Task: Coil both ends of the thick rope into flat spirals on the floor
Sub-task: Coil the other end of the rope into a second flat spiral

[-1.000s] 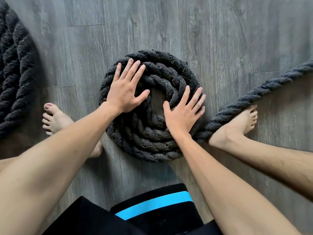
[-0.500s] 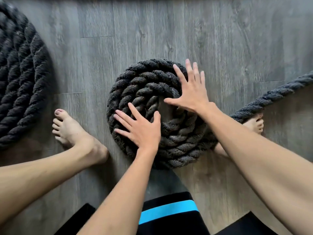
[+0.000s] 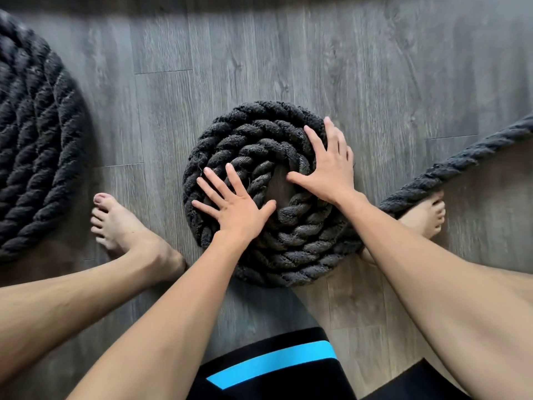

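the hands have swapped places on the small spiral (image 3: 268, 194) over the last second: the left hand (image 3: 235, 204), which lay on the far-left turns, is now low on the near-left side, and the right hand (image 3: 328, 171) has gone from the near-right edge up to the far-right turns. that is a hand-over-hand turn of the whole disc, and between the half-second-old picture and this one both palms have barely shifted. i judge the coil is being rotated flat on the floor (image 3: 288, 67) to draw in more of the loose rope tail (image 3: 450, 166), which runs off from the coil's right edge over the right foot (image 3: 425, 213) toward the frame's right side.

both hands lie open and flat, fingers (image 3: 216, 180) spread apart, nothing gripped. the left palm presses the inner and middle turns, its thumb reaching toward the bare centre hole. the right hand's fingers fan over the outer turns on the far right, its thumb pointing into the same hole. the rope is under the palms, not between the fingers.

the large spiral (image 3: 34, 145) at the left edge looks finished, well apart from the hands, beyond the left foot (image 3: 121, 223). so one end seems done, and this second coil still has tail left to wind.
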